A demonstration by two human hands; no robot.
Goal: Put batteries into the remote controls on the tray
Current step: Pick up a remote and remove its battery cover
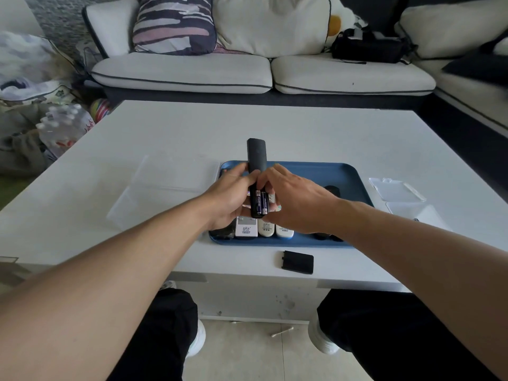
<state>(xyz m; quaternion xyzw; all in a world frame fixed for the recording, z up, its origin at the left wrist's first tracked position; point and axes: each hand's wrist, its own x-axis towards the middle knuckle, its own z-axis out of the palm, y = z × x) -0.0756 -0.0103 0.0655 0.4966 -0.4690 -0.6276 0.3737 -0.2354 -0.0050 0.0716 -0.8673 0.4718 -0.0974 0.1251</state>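
Over the tray: a person seated at the white table [316,133] holds a black remote [256,160] lifted above the blue tray [341,174], its back turned up and its far end pointing away from them.
Left hand: the left hand [233,198] is wrapped around the remote's near half from the left, fingers closed on the body, steadying it.
Right hand: the right hand [294,200] comes in from the right, fingertips pinched narrow at the open compartment; whether they press a battery or only touch it, I cannot tell.
Batteries: two dark batteries [261,202] lie side by side in the open bay at the remote's near end.
Cover: a black battery cover [298,262] lies on the table just in front of the tray, apart from both hands.
Other remotes: several white remotes [265,229] and some dark ones rest on the tray under the hands.
Step in hand: seating the cells in this remote, by the look of it.
Next move: likely the right hand lets go, fetches the cover and slides it on while the left keeps the remote level.
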